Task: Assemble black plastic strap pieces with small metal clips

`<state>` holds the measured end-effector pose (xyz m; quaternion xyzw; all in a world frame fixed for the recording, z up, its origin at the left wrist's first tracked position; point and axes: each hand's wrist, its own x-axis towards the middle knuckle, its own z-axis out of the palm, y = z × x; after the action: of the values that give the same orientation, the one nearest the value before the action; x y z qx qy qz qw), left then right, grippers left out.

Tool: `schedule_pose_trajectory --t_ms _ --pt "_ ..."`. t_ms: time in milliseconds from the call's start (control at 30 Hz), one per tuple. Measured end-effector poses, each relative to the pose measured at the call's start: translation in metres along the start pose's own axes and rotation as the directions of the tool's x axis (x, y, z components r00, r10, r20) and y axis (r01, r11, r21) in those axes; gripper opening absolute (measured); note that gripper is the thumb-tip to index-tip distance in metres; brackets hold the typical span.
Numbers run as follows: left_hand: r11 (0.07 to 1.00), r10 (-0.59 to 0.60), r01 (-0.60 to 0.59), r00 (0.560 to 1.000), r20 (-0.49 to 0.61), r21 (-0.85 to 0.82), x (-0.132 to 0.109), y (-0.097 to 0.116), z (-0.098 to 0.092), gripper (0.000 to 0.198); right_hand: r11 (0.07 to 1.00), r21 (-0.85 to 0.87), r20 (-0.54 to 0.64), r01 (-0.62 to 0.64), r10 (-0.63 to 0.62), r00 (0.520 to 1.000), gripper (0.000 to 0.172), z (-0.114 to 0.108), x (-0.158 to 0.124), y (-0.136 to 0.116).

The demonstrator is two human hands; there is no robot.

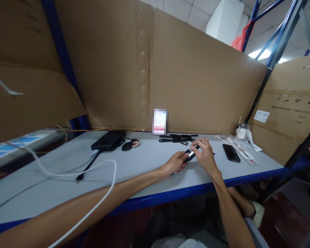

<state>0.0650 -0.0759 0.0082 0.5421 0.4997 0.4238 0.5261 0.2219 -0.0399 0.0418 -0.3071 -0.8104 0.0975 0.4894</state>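
Over the front part of the grey table, my left hand (176,163) is closed around the near end of a small dark device with a shiny pale face (191,155). My right hand (204,153) reaches over its far end, thumb and fingers drawn together in a pinch. Whatever is between those fingertips is too small to make out. Just behind my hands lie several black strap-like pieces (176,138) and a little grey piece (184,143). Beyond them a lit phone (159,122) with a blurred-out screen leans against the cardboard.
Left, a black box-like device (110,140) has a cable plugged in, near a black oval object (126,146). A white cable (115,168) loops across my left arm. Right are a dark phone (231,153), plastic packaging (234,142) and a cup (241,132). Cardboard walls (196,75) surround the table.
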Motion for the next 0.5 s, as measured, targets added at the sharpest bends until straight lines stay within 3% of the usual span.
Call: schedule_pose_trajectory --t_ms 200,500 --pt "1.0 -0.002 0.002 1.0 0.005 -0.021 0.001 0.001 0.0 0.035 0.996 -0.081 0.151 0.044 -0.032 0.988 0.014 0.012 -0.001 0.017" --pt "1.0 -0.013 0.014 1.0 0.01 -0.028 0.002 0.004 -0.001 0.034 0.989 -0.141 0.188 0.04 -0.013 0.982 0.012 0.016 0.001 0.019"
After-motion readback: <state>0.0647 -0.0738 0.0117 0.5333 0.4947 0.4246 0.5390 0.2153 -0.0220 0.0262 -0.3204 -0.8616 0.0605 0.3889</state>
